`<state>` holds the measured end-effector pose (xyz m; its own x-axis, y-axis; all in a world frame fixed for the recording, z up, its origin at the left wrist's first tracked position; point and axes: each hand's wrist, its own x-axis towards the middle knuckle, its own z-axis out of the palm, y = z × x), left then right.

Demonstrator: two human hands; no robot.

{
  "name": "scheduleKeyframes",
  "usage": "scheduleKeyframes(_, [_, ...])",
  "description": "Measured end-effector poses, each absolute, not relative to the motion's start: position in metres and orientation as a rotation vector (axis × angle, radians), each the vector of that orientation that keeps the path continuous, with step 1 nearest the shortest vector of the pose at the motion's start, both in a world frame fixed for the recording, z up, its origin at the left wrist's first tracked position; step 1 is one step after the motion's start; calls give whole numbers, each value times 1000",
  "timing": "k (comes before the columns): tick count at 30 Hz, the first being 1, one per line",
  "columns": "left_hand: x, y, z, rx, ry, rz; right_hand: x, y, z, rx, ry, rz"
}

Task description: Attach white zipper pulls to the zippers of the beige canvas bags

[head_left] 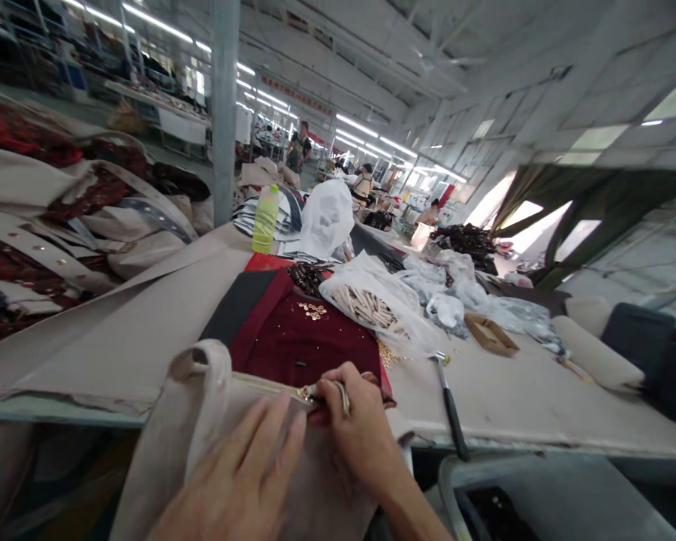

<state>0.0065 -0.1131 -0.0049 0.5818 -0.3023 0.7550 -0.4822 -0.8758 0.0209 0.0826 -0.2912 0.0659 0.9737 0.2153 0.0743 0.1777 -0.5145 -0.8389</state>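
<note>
A beige garment (203, 421) with a zipper along its top edge lies over the near table edge. My left hand (242, 481) presses flat on it, fingers spread toward the zipper. At the zipper's end my right hand (357, 424) pinches a small metal tool (341, 392) against a gold zipper pull (304, 391). Behind them lies a dark red garment (304, 338) with small gold metal parts (314, 309) scattered on it.
A hammer (449, 402) lies right of my hands. Plastic bags of parts (383, 304), a small cardboard box (490, 334) and a green bottle (265, 219) stand on the table (529, 406). Stacked garments (61, 218) fill the left. A grey bin (563, 496) sits below. People work far back.
</note>
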Motion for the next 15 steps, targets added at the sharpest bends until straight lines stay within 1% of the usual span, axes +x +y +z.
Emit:
scheduleKeyframes(3, [50,-109,3,2772,-612,1029,110,-280,50,-2216,-250,-5])
scheduleKeyframes(6, [73,-94,-10,2816,-708,973,123,-280,31,-2266,-248,22])
scheduleKeyframes(8, [73,-90,-23,2817,-691,926,122,-283,22,-2294,-274,36])
scheduleKeyframes(12, [65,-96,-32,2860,-602,787,106,-291,22,-2430,-429,-70])
scheduleKeyframes(15, [64,-101,-29,2883,-597,740,99,-313,33,-2315,-518,-1])
